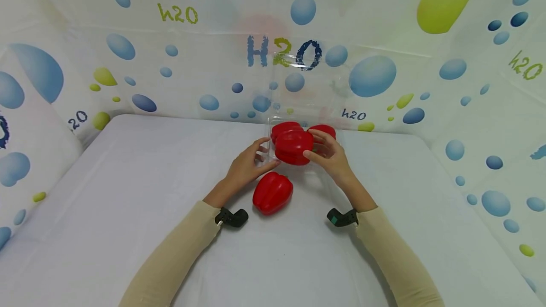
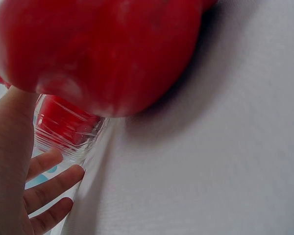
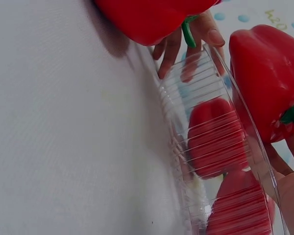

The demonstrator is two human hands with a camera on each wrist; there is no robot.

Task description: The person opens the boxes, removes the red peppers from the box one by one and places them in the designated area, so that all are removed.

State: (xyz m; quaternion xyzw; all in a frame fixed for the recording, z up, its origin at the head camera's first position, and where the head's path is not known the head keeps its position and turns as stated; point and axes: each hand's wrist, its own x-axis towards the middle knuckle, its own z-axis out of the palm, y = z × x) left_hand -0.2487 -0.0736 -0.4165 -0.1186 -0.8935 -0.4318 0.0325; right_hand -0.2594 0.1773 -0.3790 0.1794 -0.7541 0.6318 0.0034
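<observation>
My right hand (image 1: 334,159) holds a red bell pepper (image 1: 293,147) with a green stem at the front of a clear plastic container (image 3: 193,85). In the right wrist view this pepper is up at the container's rim. Two more red bell peppers lie inside, one at the left (image 1: 285,127) and one at the right (image 1: 325,130), partly hidden by my right hand. At the container's left front corner is my left hand (image 1: 247,164), fingers spread and nothing in its grasp. Another red bell pepper (image 1: 273,193) lies on the table just in front of the container.
The container's clear lid (image 1: 307,63) stands raised behind it, in front of a patterned backdrop (image 1: 222,75). A white cloth covers the table (image 1: 170,174). Each wrist carries a dark camera, one left (image 1: 232,218) and one right (image 1: 341,217).
</observation>
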